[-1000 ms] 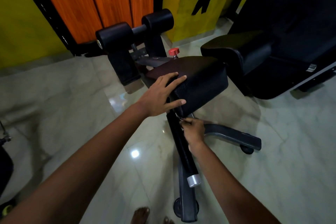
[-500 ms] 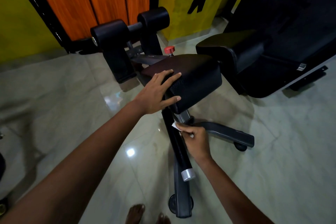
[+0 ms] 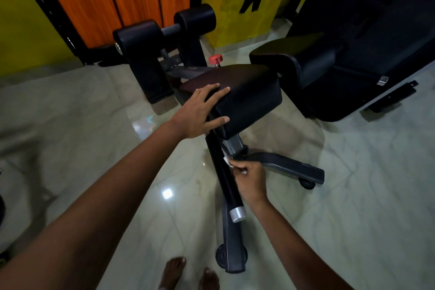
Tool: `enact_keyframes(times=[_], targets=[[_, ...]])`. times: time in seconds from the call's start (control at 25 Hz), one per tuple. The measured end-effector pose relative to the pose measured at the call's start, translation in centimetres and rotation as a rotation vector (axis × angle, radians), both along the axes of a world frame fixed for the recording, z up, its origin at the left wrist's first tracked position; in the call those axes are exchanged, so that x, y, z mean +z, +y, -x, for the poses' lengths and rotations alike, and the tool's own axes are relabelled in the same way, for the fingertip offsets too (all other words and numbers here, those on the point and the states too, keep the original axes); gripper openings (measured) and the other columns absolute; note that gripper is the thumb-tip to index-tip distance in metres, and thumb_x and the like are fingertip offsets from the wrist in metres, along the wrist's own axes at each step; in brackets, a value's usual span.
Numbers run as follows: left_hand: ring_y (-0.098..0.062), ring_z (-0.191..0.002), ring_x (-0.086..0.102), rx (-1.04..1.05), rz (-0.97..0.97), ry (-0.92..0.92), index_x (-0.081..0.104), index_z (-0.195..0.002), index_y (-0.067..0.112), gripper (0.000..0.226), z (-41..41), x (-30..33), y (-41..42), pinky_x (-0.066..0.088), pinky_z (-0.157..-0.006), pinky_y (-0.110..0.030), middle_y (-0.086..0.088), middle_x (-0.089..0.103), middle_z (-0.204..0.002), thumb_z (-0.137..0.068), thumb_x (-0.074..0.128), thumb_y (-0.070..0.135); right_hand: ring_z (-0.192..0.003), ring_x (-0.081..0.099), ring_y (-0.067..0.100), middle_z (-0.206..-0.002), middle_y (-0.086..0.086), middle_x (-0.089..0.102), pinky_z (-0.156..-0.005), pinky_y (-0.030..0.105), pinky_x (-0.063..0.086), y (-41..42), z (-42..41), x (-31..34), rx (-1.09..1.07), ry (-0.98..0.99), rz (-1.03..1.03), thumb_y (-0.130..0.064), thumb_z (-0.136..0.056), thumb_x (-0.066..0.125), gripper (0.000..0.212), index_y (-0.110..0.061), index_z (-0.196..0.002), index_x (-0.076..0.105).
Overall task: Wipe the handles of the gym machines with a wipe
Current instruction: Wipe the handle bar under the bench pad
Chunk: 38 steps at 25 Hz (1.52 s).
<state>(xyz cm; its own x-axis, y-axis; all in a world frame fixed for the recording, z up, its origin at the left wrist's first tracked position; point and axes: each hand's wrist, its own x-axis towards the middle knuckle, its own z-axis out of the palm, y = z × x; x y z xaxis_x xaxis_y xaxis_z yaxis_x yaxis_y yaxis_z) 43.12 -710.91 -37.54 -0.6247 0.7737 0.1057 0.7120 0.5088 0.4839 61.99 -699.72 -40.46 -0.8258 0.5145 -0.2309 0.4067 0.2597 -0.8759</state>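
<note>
A black bar handle [image 3: 223, 179] with a silver end cap [image 3: 237, 214] slopes down from under the machine's black pad [image 3: 247, 99]. My right hand [image 3: 250, 181] pinches a small white wipe [image 3: 227, 162] against the upper part of that handle, fingers curled round the wipe. My left hand [image 3: 200, 113] rests on the pad's near corner with straight fingers on top and the thumb along its front face.
Two black foam rollers [image 3: 164, 33] stand behind the pad, with a red knob [image 3: 215, 59] between. A second black padded seat [image 3: 306, 63] sits at the right. The machine's grey legs [image 3: 289, 167] with wheels spread over the glossy tiled floor. Bare feet [image 3: 188, 273] show at the bottom.
My right hand has slid with the wipe down along the handle from just under the pad. My left hand stays on the pad.
</note>
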Motion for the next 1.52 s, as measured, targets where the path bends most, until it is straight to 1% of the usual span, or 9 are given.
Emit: enact_keyframes(times=[0.12,0.32,0.44,0.68,0.88,1.12,1.36,1.44,1.52], targets=[[-0.027,-0.141,0.015,-0.001,0.038,-0.015,0.012,-0.151,0.031,0.074,0.1,0.3,0.1,0.022,-0.112,-0.042,-0.006,0.014,-0.156,-0.091,0.047,0.056,-0.099,0.065,0.003,-0.105,-0.003,0.071,-0.082,0.008,0.048,0.0,-0.8,0.6,0.031,0.023,-0.017,0.002,-0.085,0.061,0.026,-0.01,-0.105,0.071],[-0.027,-0.142,0.014,0.009,0.036,-0.017,0.012,-0.151,0.029,0.074,-0.2,0.3,0.0,0.02,-0.114,-0.042,-0.007,0.014,-0.156,-0.092,0.047,0.054,-0.088,0.062,-0.013,-0.101,-0.004,0.07,-0.078,0.005,0.047,-0.1,-3.7,0.8,0.022,0.043,0.007,0.004,-0.084,0.063,0.025,-0.007,-0.106,0.07],[-0.028,-0.144,0.01,0.016,0.06,-0.011,0.01,-0.152,0.028,0.074,-0.4,0.6,0.2,0.017,-0.115,-0.043,-0.007,0.013,-0.157,-0.093,0.047,0.053,-0.095,0.066,0.0,-0.102,0.002,0.072,-0.085,0.012,0.05,-0.7,-2.8,1.3,-0.029,0.046,0.062,0.005,-0.085,0.061,0.024,-0.006,-0.103,0.072],[-0.03,-0.145,0.009,0.027,0.058,-0.014,0.01,-0.152,0.027,0.073,-0.7,0.6,0.2,0.015,-0.116,-0.044,-0.008,0.012,-0.158,-0.093,0.047,0.052,-0.095,0.062,-0.012,-0.102,-0.008,0.07,-0.085,0.008,0.048,-0.4,-6.7,2.3,0.06,0.084,-0.002,0.005,-0.083,0.063,0.027,-0.011,-0.103,0.071],[-0.029,-0.145,0.008,0.03,0.075,-0.017,0.009,-0.152,0.027,0.073,-0.9,1.0,0.3,0.016,-0.116,-0.042,-0.008,0.01,-0.158,-0.094,0.047,0.051,-0.099,0.065,-0.003,-0.102,-0.009,0.071,-0.086,0.013,0.05,-0.5,-8.3,2.1,0.081,0.095,0.005,0.005,-0.083,0.064,0.027,-0.009,-0.104,0.072],[-0.028,-0.145,0.007,0.031,0.061,-0.019,0.009,-0.152,0.028,0.073,-0.9,0.8,0.2,0.014,-0.116,-0.042,-0.007,0.01,-0.158,-0.094,0.046,0.051,-0.082,0.063,-0.013,-0.095,-0.006,0.07,-0.073,0.004,0.047,-0.7,-2.6,0.9,-0.048,0.048,0.076,0.001,-0.084,0.066,0.021,-0.006,-0.102,0.071],[-0.027,-0.144,0.009,0.031,0.019,-0.011,0.011,-0.152,0.028,0.073,-0.7,0.0,0.3,0.013,-0.115,-0.039,-0.008,0.012,-0.157,-0.093,0.047,0.052,-0.079,0.065,0.015,-0.079,-0.002,0.072,-0.086,0.034,0.053,-0.4,2.9,-2.4,-0.199,-0.036,0.252,-0.004,-0.081,0.069,0.016,-0.014,-0.092,0.075],[-0.027,-0.144,0.009,0.027,0.001,-0.002,0.011,-0.152,0.028,0.073,-0.6,-0.2,0.3,0.013,-0.114,-0.038,-0.008,0.013,-0.157,-0.093,0.047,0.052,-0.07,0.062,0.013,-0.069,-0.004,0.068,-0.081,0.035,0.052,-0.2,4.8,-2.9,-0.225,-0.055,0.307,0.0,-0.082,0.067,0.015,-0.009,-0.091,0.075],[-0.027,-0.144,0.009,0.025,-0.004,-0.006,0.011,-0.152,0.028,0.073,-0.5,-0.3,0.2,0.014,-0.114,-0.038,-0.008,0.014,-0.157,-0.093,0.047,0.052,-0.057,0.059,0.008,-0.058,-0.006,0.064,-0.068,0.027,0.052,-0.2,6.3,-2.9,-0.23,-0.068,0.304,0.003,-0.083,0.062,0.014,-0.001,-0.087,0.074]])
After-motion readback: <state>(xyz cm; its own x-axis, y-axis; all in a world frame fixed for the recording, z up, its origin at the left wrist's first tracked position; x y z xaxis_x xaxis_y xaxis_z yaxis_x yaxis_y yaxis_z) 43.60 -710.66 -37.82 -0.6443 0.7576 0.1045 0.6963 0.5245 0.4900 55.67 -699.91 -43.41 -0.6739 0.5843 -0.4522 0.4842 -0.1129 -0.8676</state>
